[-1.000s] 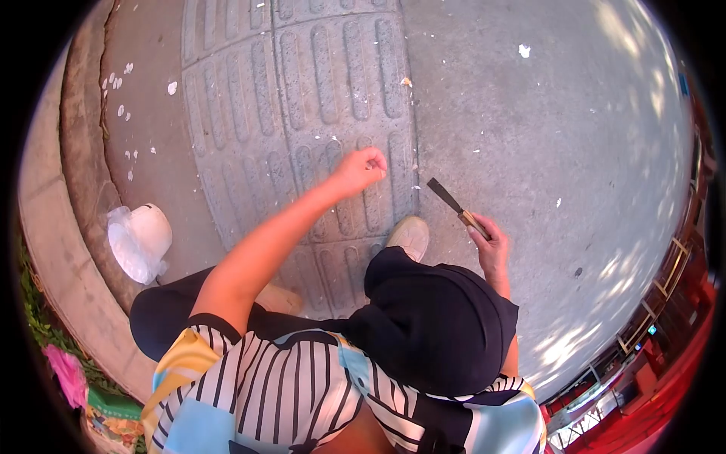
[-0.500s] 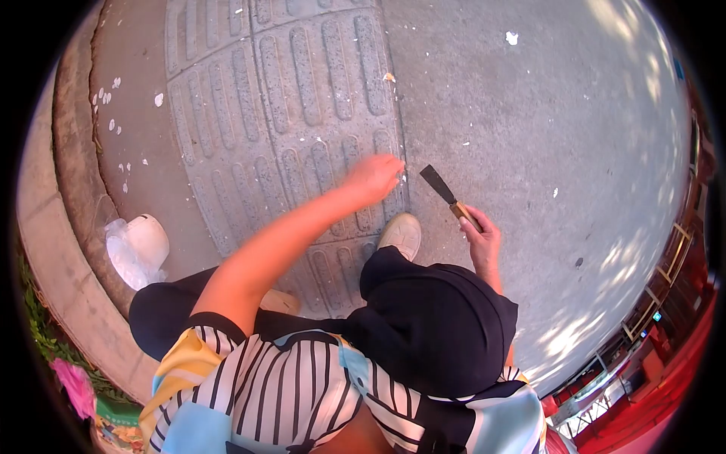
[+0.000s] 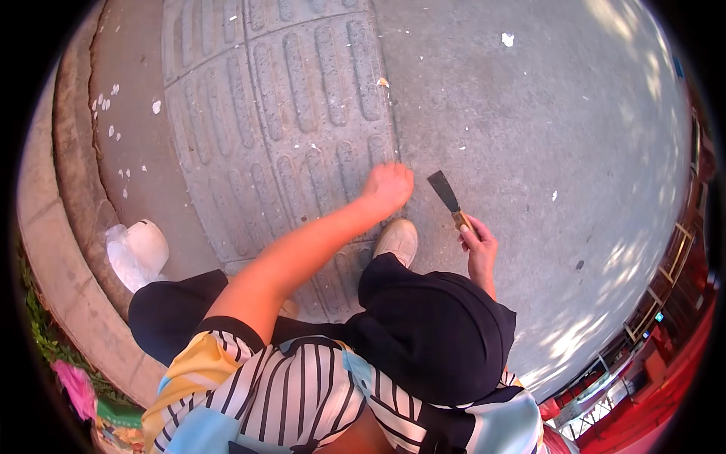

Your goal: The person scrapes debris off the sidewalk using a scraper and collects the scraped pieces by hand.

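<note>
My right hand (image 3: 482, 253) is wrapped round the wooden handle of a putty knife (image 3: 446, 193). Its dark flat blade points up and to the left, above the grey pavement. To the left of the blade, my left hand (image 3: 389, 188) is low over the edge of the ribbed paving tiles (image 3: 302, 83), beyond my light shoe (image 3: 398, 240). The fingers of that hand are curled in and face away from me, so anything between them is hidden.
A white tub with a clear plastic bag (image 3: 140, 250) stands by the kerb (image 3: 72, 265) on the left. Small white scraps (image 3: 156, 107) and a larger white scrap (image 3: 507, 39) lie on the ground. An orange bit (image 3: 383, 82) rests near the tile edge.
My left hand has shifted slightly right and toward me, and its fingers have curled in more. The putty knife has turned a little more upright in my right hand.
</note>
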Demonstrator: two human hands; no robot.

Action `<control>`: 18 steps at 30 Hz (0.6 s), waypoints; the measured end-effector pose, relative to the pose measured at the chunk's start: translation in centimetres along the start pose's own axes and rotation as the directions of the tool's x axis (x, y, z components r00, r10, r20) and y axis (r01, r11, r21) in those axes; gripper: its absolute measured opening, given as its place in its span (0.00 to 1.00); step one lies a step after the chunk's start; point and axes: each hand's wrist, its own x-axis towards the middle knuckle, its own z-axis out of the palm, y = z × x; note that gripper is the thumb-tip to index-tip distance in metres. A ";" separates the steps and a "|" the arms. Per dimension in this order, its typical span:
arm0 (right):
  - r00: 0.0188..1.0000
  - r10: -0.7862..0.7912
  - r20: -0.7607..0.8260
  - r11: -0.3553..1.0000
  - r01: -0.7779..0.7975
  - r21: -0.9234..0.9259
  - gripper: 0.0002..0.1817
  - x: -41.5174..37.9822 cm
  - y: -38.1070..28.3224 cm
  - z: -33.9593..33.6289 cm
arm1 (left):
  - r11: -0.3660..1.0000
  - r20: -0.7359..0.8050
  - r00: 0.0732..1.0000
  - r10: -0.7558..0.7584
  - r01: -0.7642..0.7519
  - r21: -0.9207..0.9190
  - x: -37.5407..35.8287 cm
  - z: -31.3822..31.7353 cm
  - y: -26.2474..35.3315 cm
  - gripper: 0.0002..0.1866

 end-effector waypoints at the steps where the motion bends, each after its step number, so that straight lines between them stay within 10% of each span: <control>1: 1.000 -0.006 -0.015 0.997 0.007 0.083 0.15 0.3 0.0 -0.2 | 1.000 -0.006 1.000 -0.003 0.003 -0.020 0.0 0.0 0.1 0.03; 8: 0.989 0.145 0.025 0.907 -0.143 0.396 0.16 3.4 0.4 -1.5 | 0.832 0.220 0.945 -0.242 0.318 -0.454 0.8 -1.4 -0.8 0.03; 14: 0.988 0.124 0.090 0.913 -0.150 0.378 0.16 6.5 0.0 -1.7 | -0.045 0.502 0.847 -0.176 0.502 -0.864 3.8 -3.9 -3.1 0.02; 18: 0.986 0.126 0.106 0.934 -0.154 0.323 0.15 7.9 -0.9 -2.8 | 0.251 0.348 0.916 -0.201 0.392 -0.885 6.5 -3.6 -3.1 0.06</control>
